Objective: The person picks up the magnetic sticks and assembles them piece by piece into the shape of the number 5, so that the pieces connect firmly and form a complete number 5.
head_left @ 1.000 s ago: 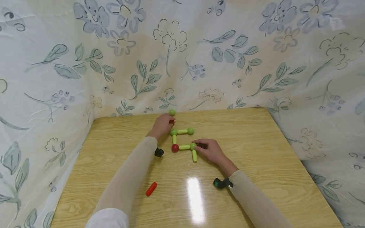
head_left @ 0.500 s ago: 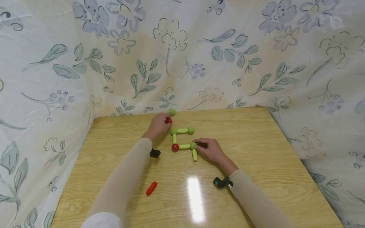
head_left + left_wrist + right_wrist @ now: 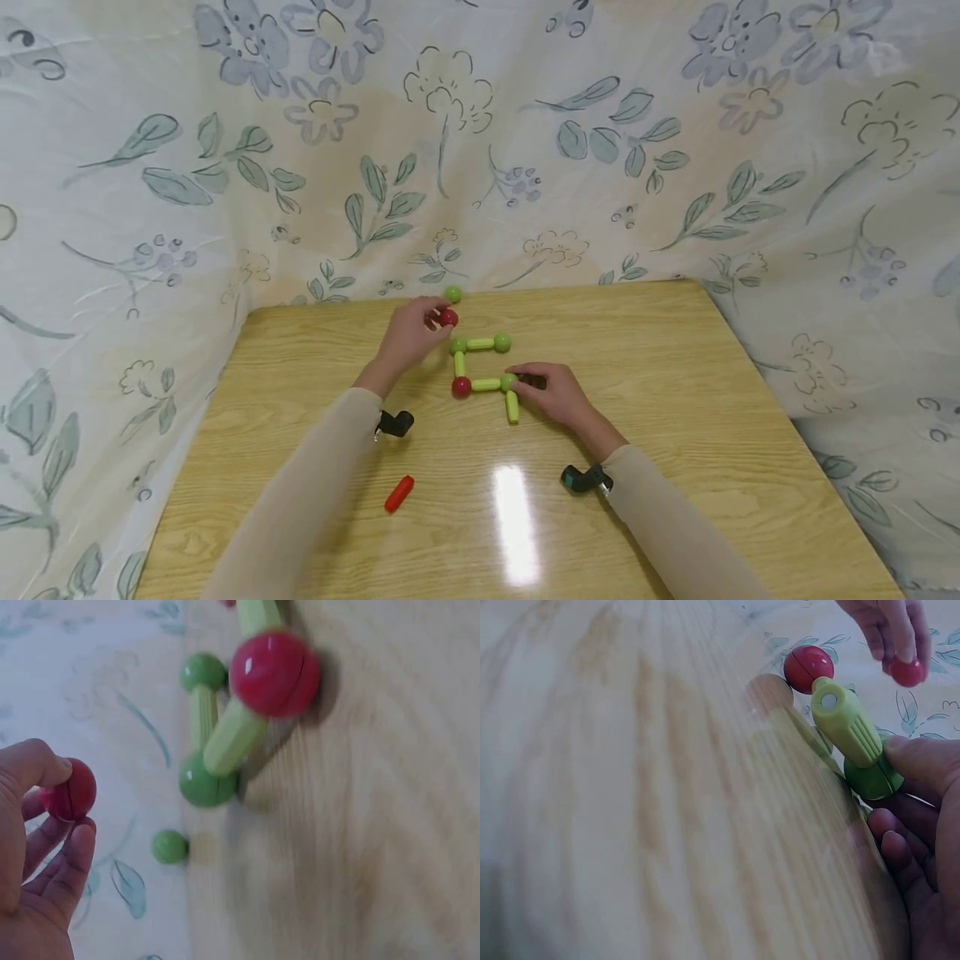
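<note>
Between thumb and fingertips, my left hand [image 3: 408, 336] pinches a red ball [image 3: 73, 789], held up near the back of the table. Just behind it a loose green ball [image 3: 453, 293] lies by the table's back edge. My right hand [image 3: 556, 395] grips the green ball [image 3: 871, 776] at the near right corner of a chain of balls and yellow-green rods. That chain runs from a far green ball [image 3: 502, 342] to a green ball [image 3: 208, 779], then to a red corner ball [image 3: 461, 387] and the gripped ball. A yellow-green rod [image 3: 512, 407] sticks out from the gripped ball toward me.
On the wooden table [image 3: 637, 350], a red rod [image 3: 399, 494] lies alone left of centre, near my left forearm. A floral cloth [image 3: 480, 150] hangs behind the table and along its sides. Light glares off the tabletop in front.
My left hand has drawn back slightly left with the red ball, which now shows more clearly in its fingers. My right hand and the chain have stayed in place.
</note>
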`<state>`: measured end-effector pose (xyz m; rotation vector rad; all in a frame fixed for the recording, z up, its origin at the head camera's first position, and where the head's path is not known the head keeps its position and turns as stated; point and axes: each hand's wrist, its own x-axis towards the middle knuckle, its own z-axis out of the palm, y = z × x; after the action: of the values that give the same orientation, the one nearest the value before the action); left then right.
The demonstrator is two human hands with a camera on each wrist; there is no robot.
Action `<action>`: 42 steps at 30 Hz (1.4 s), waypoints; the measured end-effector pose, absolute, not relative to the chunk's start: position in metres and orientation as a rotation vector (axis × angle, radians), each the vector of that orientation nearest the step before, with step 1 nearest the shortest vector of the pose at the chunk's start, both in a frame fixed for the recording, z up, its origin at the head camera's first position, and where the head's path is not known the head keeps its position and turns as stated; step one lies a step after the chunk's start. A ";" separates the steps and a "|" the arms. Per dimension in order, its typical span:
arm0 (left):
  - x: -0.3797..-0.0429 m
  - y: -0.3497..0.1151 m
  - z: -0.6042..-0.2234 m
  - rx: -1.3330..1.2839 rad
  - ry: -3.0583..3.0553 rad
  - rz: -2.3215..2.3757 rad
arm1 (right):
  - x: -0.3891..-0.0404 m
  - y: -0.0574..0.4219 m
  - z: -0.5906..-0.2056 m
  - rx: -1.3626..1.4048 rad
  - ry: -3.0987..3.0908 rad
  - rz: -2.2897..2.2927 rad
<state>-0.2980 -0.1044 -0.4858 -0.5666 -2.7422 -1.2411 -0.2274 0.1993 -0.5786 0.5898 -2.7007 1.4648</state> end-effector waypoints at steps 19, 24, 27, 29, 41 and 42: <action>-0.209 -0.086 -0.480 -0.730 -2.559 -1.401 | -0.229 0.195 -0.574 0.569 -2.727 1.433; -0.191 -0.080 -0.486 -0.781 -2.535 -1.409 | -0.228 0.196 -0.572 0.554 -2.709 1.446; -0.184 -0.076 -0.494 -0.815 -2.524 -1.451 | -0.227 0.196 -0.572 0.554 -2.715 1.454; -0.179 -0.073 -0.501 -0.837 -2.510 -1.496 | -0.227 0.195 -0.573 0.553 -2.720 1.453; -0.152 -0.051 -0.525 -0.804 -2.625 -1.465 | -0.230 0.196 -0.577 0.568 -2.711 1.436; -0.150 -0.050 -0.528 -0.801 -2.629 -1.466 | -0.230 0.196 -0.577 0.573 -2.708 1.437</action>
<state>-0.1498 -0.0496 -0.5278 -0.8013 -2.6285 -1.4665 -0.2297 0.1960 -0.5769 0.5727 -2.7084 1.4370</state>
